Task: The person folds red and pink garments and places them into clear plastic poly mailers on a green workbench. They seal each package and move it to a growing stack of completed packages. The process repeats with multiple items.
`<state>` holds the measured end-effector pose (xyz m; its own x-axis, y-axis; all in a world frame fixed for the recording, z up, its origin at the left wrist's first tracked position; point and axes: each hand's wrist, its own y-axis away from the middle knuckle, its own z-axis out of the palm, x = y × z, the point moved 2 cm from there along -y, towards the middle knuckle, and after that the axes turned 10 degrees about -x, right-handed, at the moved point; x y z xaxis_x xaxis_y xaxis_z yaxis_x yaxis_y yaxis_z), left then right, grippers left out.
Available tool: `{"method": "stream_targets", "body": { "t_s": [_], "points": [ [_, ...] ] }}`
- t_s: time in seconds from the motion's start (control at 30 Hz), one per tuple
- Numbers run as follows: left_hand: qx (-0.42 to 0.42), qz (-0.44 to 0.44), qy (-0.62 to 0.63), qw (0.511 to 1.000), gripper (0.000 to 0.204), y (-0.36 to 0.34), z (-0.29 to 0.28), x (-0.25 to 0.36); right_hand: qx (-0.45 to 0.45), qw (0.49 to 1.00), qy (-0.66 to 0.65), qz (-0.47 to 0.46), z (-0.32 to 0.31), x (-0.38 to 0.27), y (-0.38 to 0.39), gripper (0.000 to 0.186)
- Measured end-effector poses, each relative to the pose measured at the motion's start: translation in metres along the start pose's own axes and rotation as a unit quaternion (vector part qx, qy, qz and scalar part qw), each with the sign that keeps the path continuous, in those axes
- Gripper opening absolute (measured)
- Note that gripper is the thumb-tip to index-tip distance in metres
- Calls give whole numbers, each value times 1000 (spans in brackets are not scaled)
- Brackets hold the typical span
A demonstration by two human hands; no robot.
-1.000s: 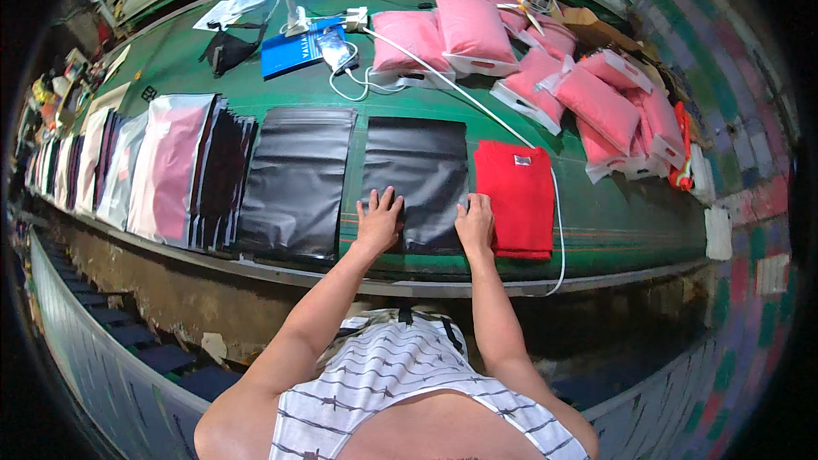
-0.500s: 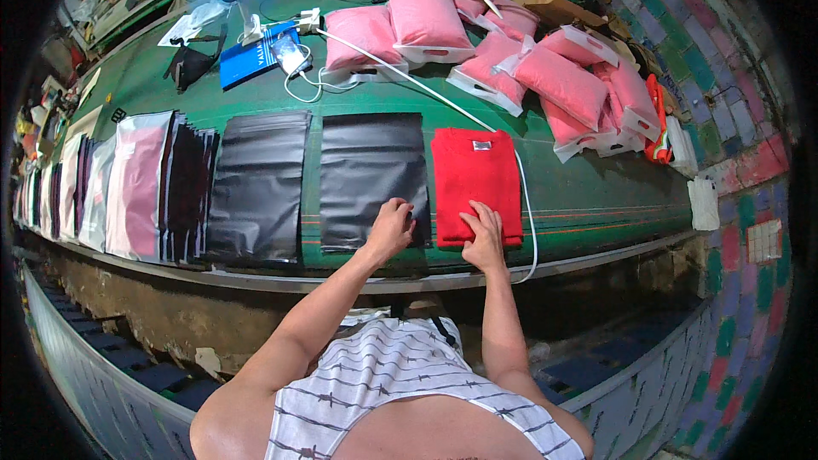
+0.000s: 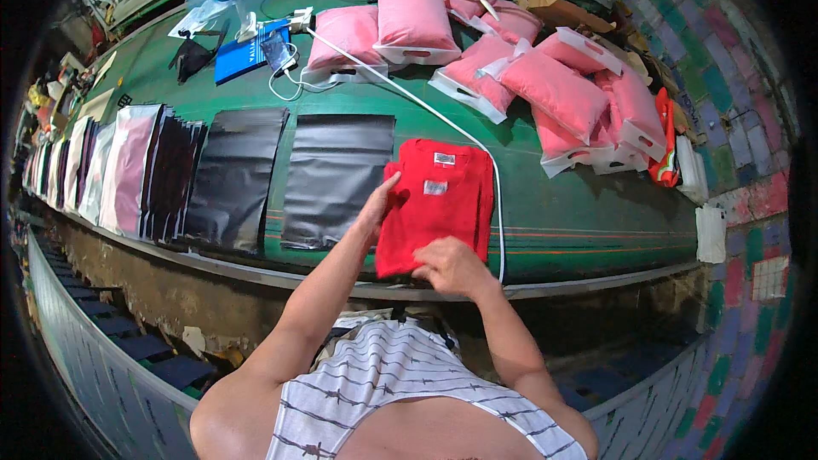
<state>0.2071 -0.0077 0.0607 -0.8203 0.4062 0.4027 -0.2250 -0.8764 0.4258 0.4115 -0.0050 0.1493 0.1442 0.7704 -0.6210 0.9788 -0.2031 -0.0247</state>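
A folded red knit shirt (image 3: pixel 430 217) with a pale neck label lies shifted toward me and left, partly covering another folded red shirt (image 3: pixel 483 175) beneath it. At its left edge, my left hand (image 3: pixel 377 209) is closed on the fabric, thumb over the top. My right hand (image 3: pixel 453 269) is at the lower right part of the upper shirt, its fingers bent together against the cloth; the fingertips are partly hidden. Just left of the shirts lies a stack of flat black plastic bags (image 3: pixel 336 179), its right edge partly covered by the upper shirt.
Another black bag stack (image 3: pixel 234 175) and rows of filled bags (image 3: pixel 132 166) stand leftward. Pink-filled clear bags (image 3: pixel 554 89) pile up at the far right. A white cable (image 3: pixel 498 221) curves around the shirts. A blue box (image 3: pixel 247 58) sits farther back on the green table (image 3: pixel 579 213).
The upper red shirt has come left and toward me, uncovering a second labelled one. My left hand has gone from the black bags to the shirt's left edge; my right hand moved lower left.
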Motion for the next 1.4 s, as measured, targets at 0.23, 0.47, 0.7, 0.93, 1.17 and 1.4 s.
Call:
{"method": "stream_targets", "body": {
  "t_s": [0.23, 0.47, 0.7, 0.93, 1.17, 1.4],
  "points": [
    [-12, 92, -147, 985, 33, 6, 4, 3, 332, 902, -2, 275, 10, 90, 18, 50],
    [-113, 152, -136, 973, 40, 74, 31, 34, 189, 788, -576, 109, -7, 111, 1, 47],
    [-25, 374, -339, 863, 31, 128, 38, 152, 264, 943, -175, 103, -76, 39, -112, 22],
    [172, 413, -637, 628, 36, 168, -41, 159, 311, 936, -150, 71, 12, 25, -148, 43],
    [192, 102, -430, 876, 51, 191, -120, 87, 215, 699, -647, 217, 129, 37, -131, 51],
    [136, 39, -263, 954, 40, 199, -147, 109, 249, 615, -711, 234, 135, 19, -117, 49]
  ]
}}
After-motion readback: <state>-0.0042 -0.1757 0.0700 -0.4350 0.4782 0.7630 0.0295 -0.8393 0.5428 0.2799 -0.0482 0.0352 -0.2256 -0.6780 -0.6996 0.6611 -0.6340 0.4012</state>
